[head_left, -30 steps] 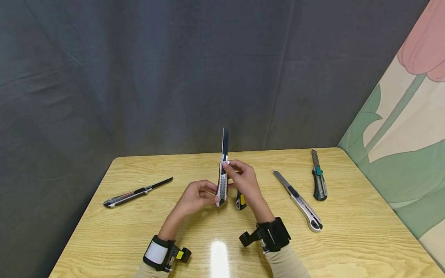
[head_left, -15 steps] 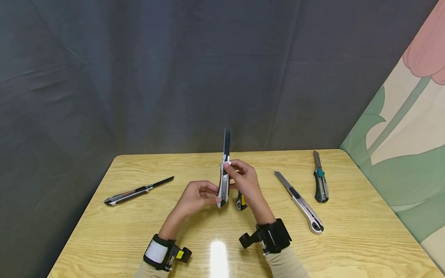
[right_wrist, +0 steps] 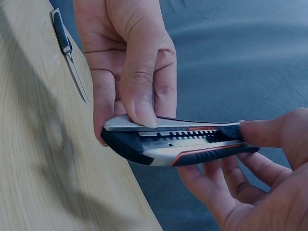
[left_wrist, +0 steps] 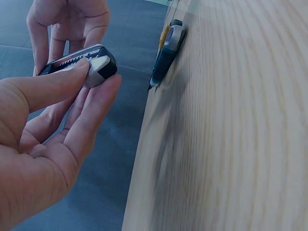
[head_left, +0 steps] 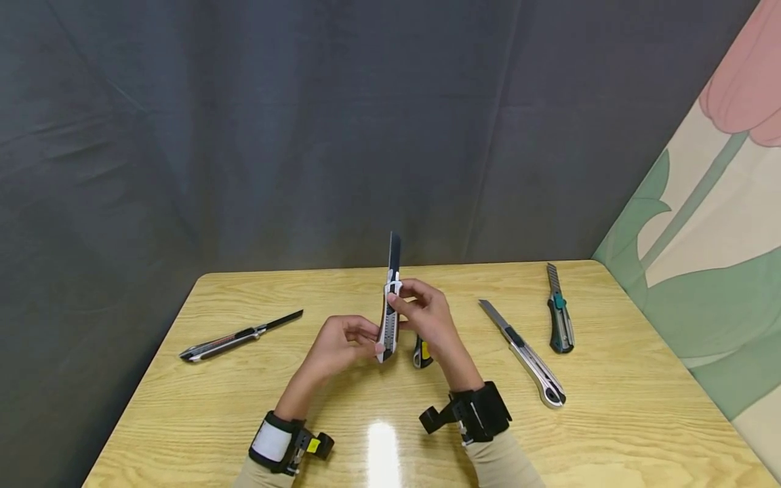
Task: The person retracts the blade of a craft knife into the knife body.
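A silver and black utility knife (head_left: pixel 388 325) is held up off the table, its dark blade (head_left: pixel 394 251) extended and pointing away. My left hand (head_left: pixel 342 346) pinches the butt end of the handle between thumb and fingers. On the front part, my right hand (head_left: pixel 427 315) grips the handle, its thumb pressing the black slider (right_wrist: pixel 228 132). In the right wrist view the handle's toothed slot and orange trim show, while the blade is hidden. The left wrist view shows the knife's butt end (left_wrist: pixel 102 70) under my left thumb.
On the wooden table (head_left: pixel 342 434) lie a dark-bladed utility knife (head_left: pixel 226 344) at left, a silver one (head_left: pixel 531 362) at right and a teal-and-black one (head_left: pixel 559 315) farther right. A yellow-and-black knife (head_left: pixel 422 351) is partly hidden behind my right hand. A dark curtain (head_left: pixel 342 135) hangs behind.
My right thumb has slid a little down the handle toward the butt. The blade tip sits slightly lower, with a little less blade sticking out. The left hand keeps its hold.
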The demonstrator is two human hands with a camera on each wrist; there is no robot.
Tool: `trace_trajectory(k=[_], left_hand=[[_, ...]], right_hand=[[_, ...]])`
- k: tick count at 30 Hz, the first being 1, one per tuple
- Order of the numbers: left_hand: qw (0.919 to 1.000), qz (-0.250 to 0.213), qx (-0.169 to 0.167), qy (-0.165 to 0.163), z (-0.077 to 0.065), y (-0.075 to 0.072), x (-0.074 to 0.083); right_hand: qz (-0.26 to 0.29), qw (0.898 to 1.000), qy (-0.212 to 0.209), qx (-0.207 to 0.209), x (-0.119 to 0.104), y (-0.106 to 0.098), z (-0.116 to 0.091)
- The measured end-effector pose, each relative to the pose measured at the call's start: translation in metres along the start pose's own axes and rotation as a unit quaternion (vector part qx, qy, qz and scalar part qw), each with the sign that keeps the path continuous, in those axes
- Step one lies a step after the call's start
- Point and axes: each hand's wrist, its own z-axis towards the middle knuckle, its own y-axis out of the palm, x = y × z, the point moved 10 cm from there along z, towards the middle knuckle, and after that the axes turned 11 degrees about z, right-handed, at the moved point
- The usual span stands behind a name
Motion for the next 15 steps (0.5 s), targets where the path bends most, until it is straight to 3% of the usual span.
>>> trace_trajectory(k=[15], left_hand=[[0.9999, -0.003, 0.0, -0.014, -0.0009, -0.0016, -0.0008]], right_hand=[[-0.009, 1.0, 0.008, -0.017, 0.0018, 0.0029, 0.0006]])
